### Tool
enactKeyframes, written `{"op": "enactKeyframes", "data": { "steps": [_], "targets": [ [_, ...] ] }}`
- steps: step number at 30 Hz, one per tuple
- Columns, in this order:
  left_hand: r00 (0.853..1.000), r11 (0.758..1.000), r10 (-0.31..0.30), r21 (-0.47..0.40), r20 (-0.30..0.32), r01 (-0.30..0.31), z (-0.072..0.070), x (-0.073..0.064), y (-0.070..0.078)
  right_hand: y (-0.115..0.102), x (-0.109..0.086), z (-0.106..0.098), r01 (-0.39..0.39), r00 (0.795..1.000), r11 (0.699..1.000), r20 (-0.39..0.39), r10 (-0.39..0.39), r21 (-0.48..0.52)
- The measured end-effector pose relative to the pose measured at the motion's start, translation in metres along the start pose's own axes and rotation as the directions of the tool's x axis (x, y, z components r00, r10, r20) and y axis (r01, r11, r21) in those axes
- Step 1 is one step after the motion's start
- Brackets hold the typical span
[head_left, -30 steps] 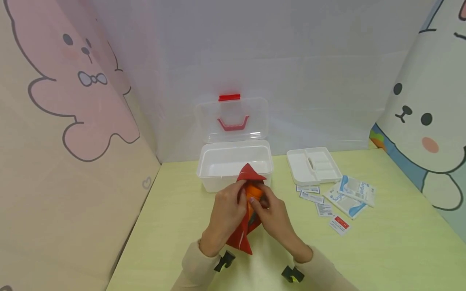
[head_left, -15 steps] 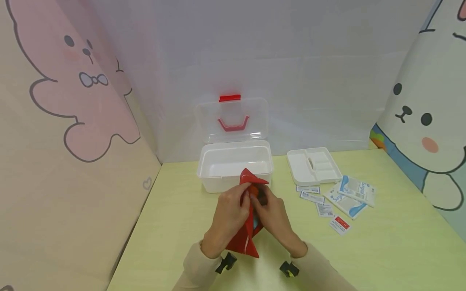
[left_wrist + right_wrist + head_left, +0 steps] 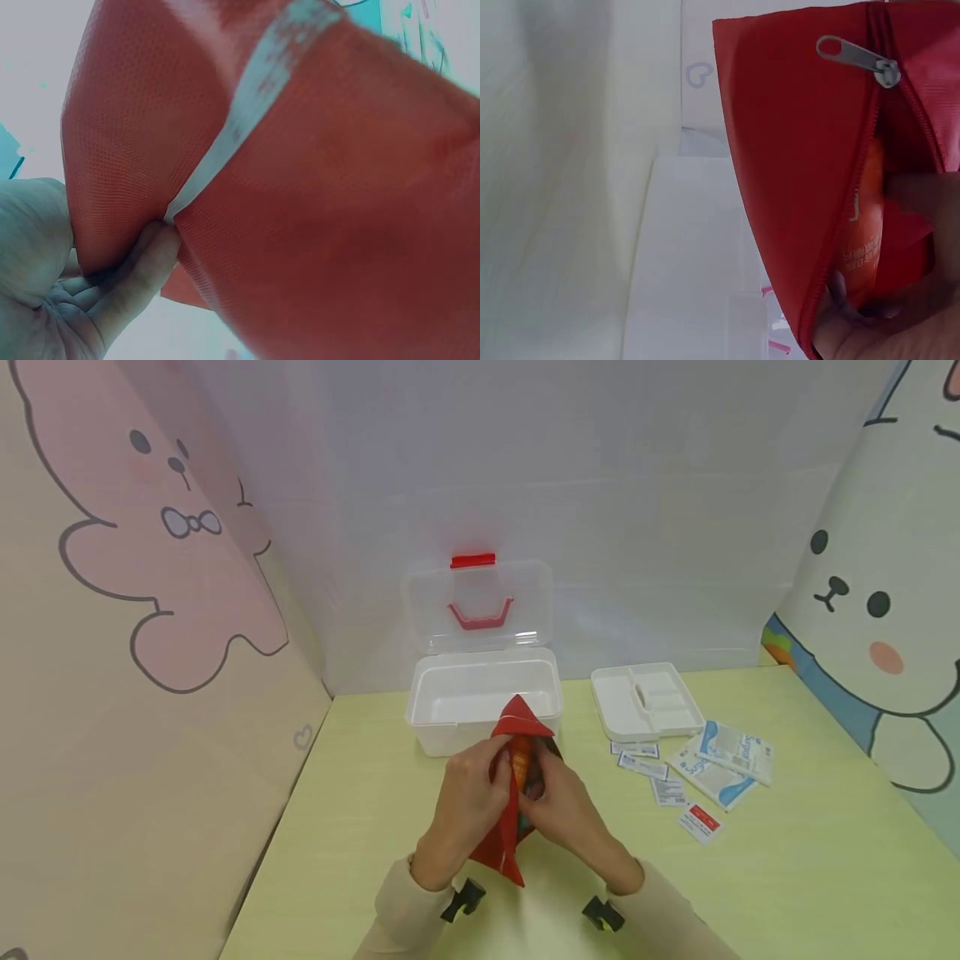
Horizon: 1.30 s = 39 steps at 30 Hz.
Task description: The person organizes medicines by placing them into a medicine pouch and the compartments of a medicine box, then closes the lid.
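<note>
In the head view, a red zippered pouch [image 3: 517, 717] is held up in front of the white box, its mouth unzipped. My left hand [image 3: 468, 785] grips the pouch's edge; the left wrist view shows the thumb [image 3: 142, 277] pressing the red fabric beside a white stripe. My right hand [image 3: 566, 797] reaches into the opening, fingers and thumb bent around an orange container [image 3: 866, 217] with pale print. Fabric and fingers hide much of this container. A metal zipper pull [image 3: 851, 54] hangs at one end of the mouth.
Behind the pouch stands a white box [image 3: 427, 739] with its clear lid [image 3: 420, 610] raised. To the right lie a white divided tray [image 3: 615, 710], small packets [image 3: 642, 767], a red-and-white sachet [image 3: 702, 823] and two larger blue-and-white packs [image 3: 738, 752].
The pouch dips slightly, then rises back with both hands. My right fingers shift within its mouth, and the orange container shows more than half a second ago.
</note>
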<state>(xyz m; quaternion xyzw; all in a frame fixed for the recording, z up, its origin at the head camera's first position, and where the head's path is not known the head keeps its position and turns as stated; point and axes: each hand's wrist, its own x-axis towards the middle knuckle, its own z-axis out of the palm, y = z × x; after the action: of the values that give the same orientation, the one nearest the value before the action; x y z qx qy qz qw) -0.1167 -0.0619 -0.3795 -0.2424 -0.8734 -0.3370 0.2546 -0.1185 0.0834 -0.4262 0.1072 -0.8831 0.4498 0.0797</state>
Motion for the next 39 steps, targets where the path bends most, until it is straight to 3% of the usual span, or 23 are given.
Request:
{"op": "enactKeyframes", "data": {
  "steps": [5, 11, 17, 21, 25, 31, 33, 39],
  "targets": [
    [1.000, 1.000, 0.011, -0.019, 0.028, -0.010, 0.001, -0.002, 0.000, 0.005, 0.004, 0.004, 0.033, 0.996, 0.993, -0.074, -0.041, -0.111],
    [1.000, 0.998, -0.013, -0.057, 0.012, 0.014, 0.001, -0.001, -0.001, 0.006, 0.004, 0.003, 0.031, 0.994, 0.989, -0.100, -0.046, -0.148],
    [0.999, 0.995, -0.041, -0.096, -0.006, 0.040, -0.001, 0.000, -0.002, -0.003, -0.001, -0.010, 0.036, 0.995, 0.989, -0.090, -0.049, -0.141],
    [0.999, 0.993, -0.035, -0.111, 0.002, 0.035, -0.001, 0.002, -0.003, -0.007, -0.007, -0.026, 0.099, 0.989, 0.981, -0.090, -0.115, -0.165],
    [0.999, 0.989, -0.022, -0.146, 0.039, 0.027, -0.003, 0.007, -0.002, -0.008, -0.011, -0.045, 0.216, 0.961, 0.963, -0.140, -0.239, -0.160],
    [0.994, 0.973, -0.035, -0.225, 0.100, 0.057, -0.008, 0.012, -0.005, 0.006, -0.005, -0.078, 0.389, 0.874, 0.906, -0.243, -0.420, -0.166],
    [0.991, 0.961, -0.039, -0.268, 0.128, 0.072, -0.009, 0.013, -0.008, 0.012, -0.002, -0.089, 0.415, 0.869, 0.895, -0.219, -0.444, -0.165],
    [0.978, 0.920, -0.038, -0.376, 0.204, 0.114, -0.016, 0.016, -0.013, 0.033, 0.006, -0.113, 0.438, 0.898, 0.894, -0.007, -0.440, -0.096]
  ]
}}
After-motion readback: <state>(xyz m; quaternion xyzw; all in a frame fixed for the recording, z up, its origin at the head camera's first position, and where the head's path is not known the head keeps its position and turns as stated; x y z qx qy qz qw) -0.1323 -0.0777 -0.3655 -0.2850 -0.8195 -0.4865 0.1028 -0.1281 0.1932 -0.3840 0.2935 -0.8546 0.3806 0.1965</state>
